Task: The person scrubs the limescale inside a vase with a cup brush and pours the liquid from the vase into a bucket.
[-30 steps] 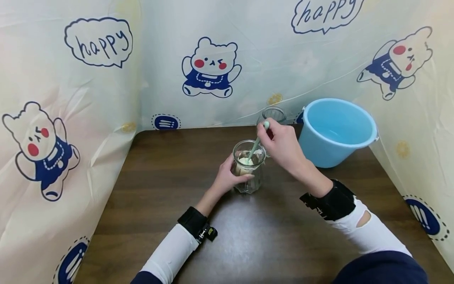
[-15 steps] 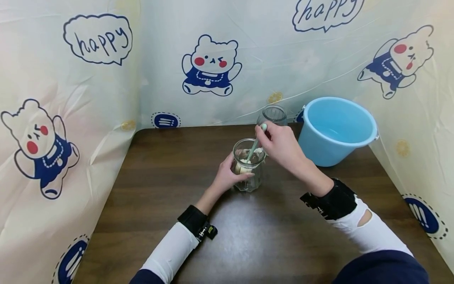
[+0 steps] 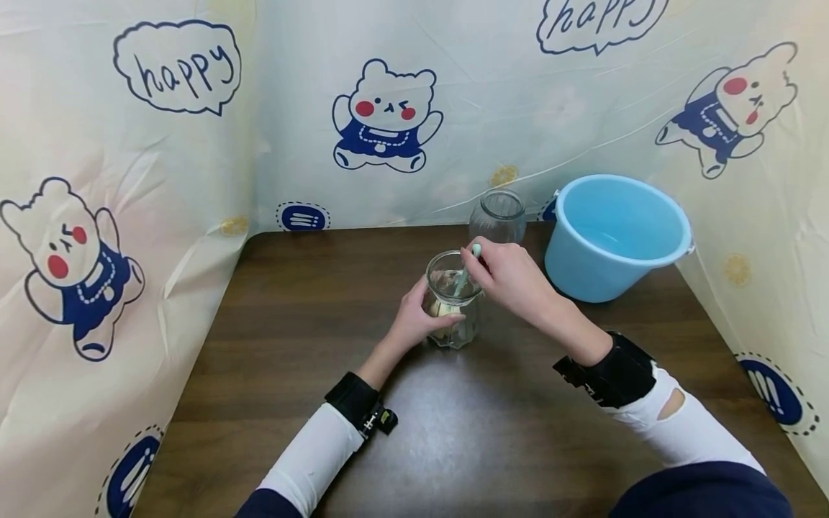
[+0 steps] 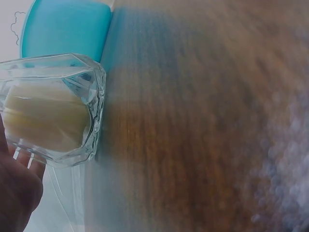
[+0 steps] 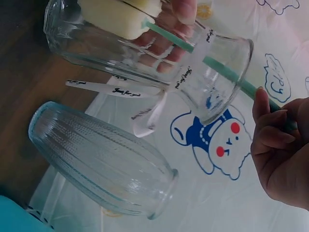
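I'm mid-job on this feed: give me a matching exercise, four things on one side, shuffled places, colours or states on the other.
Things:
1. Left hand
2. Right hand
3. Bucket
4. Ribbed vase

Places, colours, states:
A. Opaque and light blue
B. Holding the green stick
C. Standing behind the glass jar, seen from the head
D. Gripping the glass jar

Pairs: 1-D, 2-B, 3-A, 4-C
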Demonstrator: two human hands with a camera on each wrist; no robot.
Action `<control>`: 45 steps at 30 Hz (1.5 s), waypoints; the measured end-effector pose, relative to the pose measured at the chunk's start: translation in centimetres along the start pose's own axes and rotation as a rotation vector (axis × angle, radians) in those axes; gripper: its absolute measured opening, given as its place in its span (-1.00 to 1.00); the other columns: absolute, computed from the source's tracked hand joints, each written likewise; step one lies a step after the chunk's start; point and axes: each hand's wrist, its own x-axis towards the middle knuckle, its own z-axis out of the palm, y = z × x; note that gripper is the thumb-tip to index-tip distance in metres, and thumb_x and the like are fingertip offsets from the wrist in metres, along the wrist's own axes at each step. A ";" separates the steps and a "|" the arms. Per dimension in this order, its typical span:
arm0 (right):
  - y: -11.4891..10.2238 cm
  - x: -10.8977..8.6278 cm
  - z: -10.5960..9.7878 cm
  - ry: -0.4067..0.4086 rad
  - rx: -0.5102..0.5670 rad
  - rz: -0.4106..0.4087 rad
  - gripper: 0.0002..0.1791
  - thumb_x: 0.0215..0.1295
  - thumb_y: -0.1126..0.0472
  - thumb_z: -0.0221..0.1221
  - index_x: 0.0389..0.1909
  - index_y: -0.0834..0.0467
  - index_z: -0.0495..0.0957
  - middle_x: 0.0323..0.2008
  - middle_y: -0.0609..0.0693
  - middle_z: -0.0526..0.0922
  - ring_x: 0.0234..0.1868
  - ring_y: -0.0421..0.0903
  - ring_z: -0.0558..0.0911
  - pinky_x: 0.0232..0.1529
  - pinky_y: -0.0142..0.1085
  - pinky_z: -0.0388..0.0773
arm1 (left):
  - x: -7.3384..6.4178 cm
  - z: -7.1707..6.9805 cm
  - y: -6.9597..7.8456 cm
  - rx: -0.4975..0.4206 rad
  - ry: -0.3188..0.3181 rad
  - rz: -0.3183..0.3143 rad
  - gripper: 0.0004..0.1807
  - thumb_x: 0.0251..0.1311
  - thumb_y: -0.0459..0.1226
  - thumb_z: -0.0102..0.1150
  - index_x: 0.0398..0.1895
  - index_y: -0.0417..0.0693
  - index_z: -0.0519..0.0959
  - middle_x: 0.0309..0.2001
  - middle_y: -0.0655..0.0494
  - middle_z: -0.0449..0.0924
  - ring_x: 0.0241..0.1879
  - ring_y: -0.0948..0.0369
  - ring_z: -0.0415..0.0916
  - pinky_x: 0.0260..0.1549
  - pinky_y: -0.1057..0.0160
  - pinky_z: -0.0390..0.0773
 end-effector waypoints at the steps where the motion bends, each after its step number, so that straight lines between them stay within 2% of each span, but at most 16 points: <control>1: -0.1 -0.1 -0.1 -0.004 -0.014 -0.007 -0.70 0.48 0.09 -0.04 -0.42 0.15 0.46 -0.69 -0.06 0.39 -0.72 -0.17 0.33 -0.69 -0.34 0.30 | 0.0 0.0 0.0 0.006 -0.001 -0.001 -0.07 -0.21 0.07 0.52 0.33 0.19 0.34 0.17 0.18 0.50 0.13 0.26 0.40 0.15 0.02 0.43; 5: -0.5 -0.2 -0.2 -0.005 -0.076 -0.026 -0.68 0.48 0.09 -0.05 -0.46 0.15 0.40 -0.71 -0.05 0.31 -0.72 -0.15 0.33 -0.69 -0.35 0.28 | -0.1 0.1 0.2 0.036 -0.001 0.000 -0.05 -0.18 0.02 0.52 0.37 0.16 0.32 0.21 0.15 0.48 0.20 0.27 0.35 0.22 0.00 0.36; 11: -0.7 -0.3 0.0 0.020 -0.123 -0.076 -0.75 0.46 0.15 -0.01 -0.44 0.17 0.40 -0.69 -0.07 0.33 -0.70 -0.14 0.35 -0.67 -0.34 0.29 | -0.5 -0.4 2.9 0.003 0.000 0.045 -0.12 -0.13 -0.19 0.51 0.34 -0.15 0.34 0.19 -0.10 0.50 0.21 0.07 0.37 0.22 -0.10 0.33; 14: -0.7 -0.2 0.3 0.045 -0.121 -0.096 -0.77 0.45 0.18 0.01 -0.42 0.18 0.40 -0.67 -0.06 0.33 -0.68 -0.14 0.35 -0.66 -0.33 0.30 | -0.6 -0.7 3.6 0.002 0.000 0.032 -0.13 -0.12 -0.23 0.49 0.34 -0.17 0.34 0.20 -0.12 0.50 0.21 0.05 0.37 0.22 -0.12 0.33; 21: -0.4 -0.1 1.1 0.099 -0.067 -0.123 -0.78 0.46 0.18 0.02 -0.39 0.20 0.41 -0.63 -0.05 0.33 -0.63 -0.13 0.34 -0.61 -0.33 0.31 | 0.0 -0.3 0.8 0.051 -0.008 -0.011 -0.09 -0.14 -0.07 0.52 0.37 0.08 0.33 0.26 0.09 0.46 0.24 0.25 0.32 0.26 0.03 0.32; 29: -0.2 0.2 1.7 0.096 0.009 -0.191 -0.82 0.45 0.19 0.04 -0.35 0.20 0.46 -0.63 -0.06 0.35 -0.65 -0.18 0.31 -0.62 -0.36 0.32 | 0.0 -0.1 0.1 -0.002 -0.011 -0.016 -0.09 -0.18 0.02 0.52 0.34 0.19 0.34 0.18 0.15 0.49 0.13 0.25 0.40 0.15 0.02 0.43; 34: -0.1 0.5 1.6 0.069 0.093 -0.140 -0.73 0.49 0.14 -0.02 -0.41 0.18 0.43 -0.67 -0.05 0.25 -0.68 -0.18 0.22 -0.65 -0.37 0.24 | 0.1 -0.1 0.2 -0.016 -0.013 -0.023 -0.11 -0.19 0.02 0.52 0.31 0.22 0.34 0.14 0.17 0.50 0.07 0.26 0.43 0.06 0.06 0.51; 38: 0.4 0.3 1.2 0.061 0.135 -0.072 -0.68 0.51 0.09 -0.07 -0.44 0.14 0.44 -0.68 -0.05 0.31 -0.68 -0.18 0.27 -0.64 -0.36 0.28 | 0.1 0.0 0.2 -0.008 -0.013 -0.008 -0.11 -0.20 0.02 0.52 0.31 0.21 0.35 0.14 0.17 0.51 0.08 0.27 0.43 0.07 0.07 0.51; 41: 1.0 0.1 0.9 0.091 0.145 -0.004 -0.65 0.51 0.06 -0.08 -0.48 0.09 0.44 -0.68 -0.07 0.43 -0.69 -0.20 0.34 -0.64 -0.35 0.33 | 0.0 0.1 0.2 0.001 -0.004 0.005 -0.10 -0.21 0.00 0.54 0.31 0.19 0.36 0.15 0.14 0.51 0.11 0.26 0.42 0.09 0.06 0.49; 45: 1.5 0.0 0.1 0.185 0.161 0.097 -0.63 0.48 0.03 -0.06 -0.54 0.06 0.46 -0.66 -0.04 0.59 -0.69 -0.23 0.43 -0.66 -0.32 0.37 | 0.0 0.0 0.4 0.015 0.012 0.002 -0.09 -0.23 -0.03 0.56 0.30 0.15 0.38 0.17 0.12 0.51 0.13 0.25 0.41 0.12 0.04 0.46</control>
